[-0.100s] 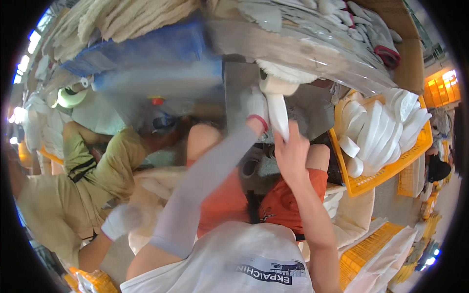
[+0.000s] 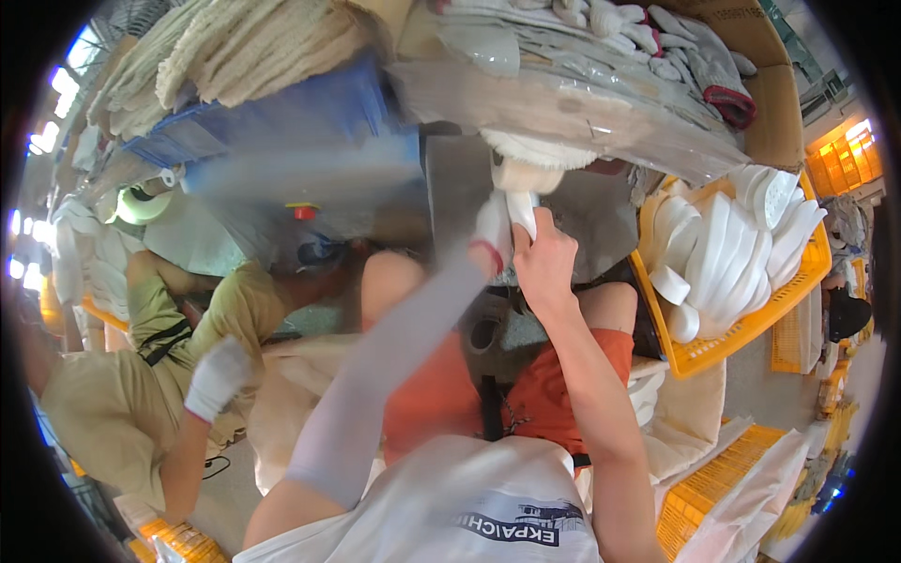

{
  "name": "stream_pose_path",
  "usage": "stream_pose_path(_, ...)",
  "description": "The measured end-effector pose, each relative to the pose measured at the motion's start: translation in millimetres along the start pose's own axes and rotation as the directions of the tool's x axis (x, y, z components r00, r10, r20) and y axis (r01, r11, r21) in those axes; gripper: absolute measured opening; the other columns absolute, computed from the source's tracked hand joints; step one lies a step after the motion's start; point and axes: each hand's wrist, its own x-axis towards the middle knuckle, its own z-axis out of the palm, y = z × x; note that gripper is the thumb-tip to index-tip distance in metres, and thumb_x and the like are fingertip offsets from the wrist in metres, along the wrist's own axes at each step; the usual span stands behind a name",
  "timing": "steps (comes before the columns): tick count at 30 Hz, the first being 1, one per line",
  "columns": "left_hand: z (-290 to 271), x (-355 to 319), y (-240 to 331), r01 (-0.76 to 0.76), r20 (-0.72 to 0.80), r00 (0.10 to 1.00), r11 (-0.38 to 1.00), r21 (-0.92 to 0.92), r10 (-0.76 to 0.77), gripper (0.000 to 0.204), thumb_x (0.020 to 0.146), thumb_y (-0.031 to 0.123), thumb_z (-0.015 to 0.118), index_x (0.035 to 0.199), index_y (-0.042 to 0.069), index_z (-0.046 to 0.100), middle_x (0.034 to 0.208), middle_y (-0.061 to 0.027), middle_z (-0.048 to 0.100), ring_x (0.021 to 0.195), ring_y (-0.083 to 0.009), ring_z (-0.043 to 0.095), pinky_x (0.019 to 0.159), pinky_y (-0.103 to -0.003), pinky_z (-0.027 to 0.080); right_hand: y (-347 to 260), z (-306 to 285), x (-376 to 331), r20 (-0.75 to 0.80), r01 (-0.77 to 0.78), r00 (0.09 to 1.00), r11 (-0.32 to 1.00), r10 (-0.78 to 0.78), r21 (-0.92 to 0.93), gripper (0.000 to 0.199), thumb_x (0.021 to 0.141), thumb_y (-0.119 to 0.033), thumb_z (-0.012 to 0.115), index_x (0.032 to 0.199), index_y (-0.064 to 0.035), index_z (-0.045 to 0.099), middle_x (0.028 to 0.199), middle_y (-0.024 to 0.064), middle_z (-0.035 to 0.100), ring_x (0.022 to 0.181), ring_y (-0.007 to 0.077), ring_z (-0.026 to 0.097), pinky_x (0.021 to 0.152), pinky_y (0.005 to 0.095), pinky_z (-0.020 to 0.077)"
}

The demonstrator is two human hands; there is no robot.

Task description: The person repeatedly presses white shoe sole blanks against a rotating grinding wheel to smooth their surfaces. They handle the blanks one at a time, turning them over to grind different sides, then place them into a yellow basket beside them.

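Both my hands are on a long, smooth white piece (image 2: 523, 214), held out in front of my knees. My bare right hand (image 2: 546, 261) is closed round its near end. My left hand (image 2: 492, 230), in a white glove with a red cuff below a grey sleeve, lies along its left side. Motion blur softens the glove, and its fingertips are partly hidden. Just beyond the piece are a thick cream-coloured cylinder (image 2: 528, 177) and a white fluffy wheel (image 2: 540, 150). The piece's far end meets or overlaps the cylinder; contact cannot be made out.
To the right, a yellow crate (image 2: 699, 355) holds several similar white pieces. Gloves (image 2: 727, 103) lie in a cardboard box ahead, beside a blue bin (image 2: 272, 108) topped with pale cloth. On the left sits another person, whose gloved hand (image 2: 218, 377) is near my left arm.
My hands and the white piece have moved away from me, toward the cylinder, and slightly left. The other person's gloved hand has risen in the picture. The view has shifted a little.
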Motion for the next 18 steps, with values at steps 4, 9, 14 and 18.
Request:
stream_pose_path(4,10,-16,-11,0.031,-0.033,0.999,0.998,0.056,-0.029,0.038,0.109,0.039,0.05,0.118,0.006,0.068,0.102,-0.0094,0.072,0.091,-0.0247,0.07,0.077,-0.038,0.056,-1,29,14,-0.1,-0.003,0.995,0.996,-0.006,-0.092,0.018,0.091,-0.015,0.07,0.093,-0.003,0.058,0.073,0.0228,0.066,0.069,0.0438,0.067,0.061,0.053,0.0516)
stream_pose_path(9,21,6,11,0.108,0.023,0.994,0.994,0.005,-0.108,0.036,0.109,0.037,0.051,0.118,0.006,0.067,0.104,-0.0095,0.071,0.093,-0.0246,0.07,0.079,-0.038,0.057,16,12,7,0.122,-0.084,0.991,0.977,0.061,0.198,0.035,0.09,-0.02,0.075,0.116,-0.0001,0.063,0.107,0.0253,0.069,0.1,0.0397,0.068,0.084,0.0481,0.0541)
stream_pose_path(14,42,-6,51,0.158,0.149,0.979,0.978,-0.137,-0.137,0.033,0.108,0.034,0.052,0.118,0.006,0.066,0.106,-0.0096,0.071,0.094,-0.0245,0.069,0.081,-0.037,0.058,28,-27,34,0.665,-0.557,0.743,0.619,0.072,0.554,0.057,0.082,-0.008,0.072,0.136,0.0024,0.055,0.118,0.0164,0.068,0.106,0.024,0.066,0.09,0.0359,0.0529)
stream_pose_path(18,23,-64,57,0.197,-0.023,0.97,0.843,-0.5,-0.241,0.035,0.109,0.037,0.053,0.118,0.005,0.066,0.103,-0.0095,0.071,0.092,-0.0225,0.069,0.08,-0.036,0.058,44,-88,-63,0.59,-0.55,0.8,0.525,0.109,0.649,0.07,0.078,-0.011,0.081,0.141,0.0016,0.054,0.126,0.0127,0.065,0.122,0.0216,0.06,0.1,0.0342,0.05)
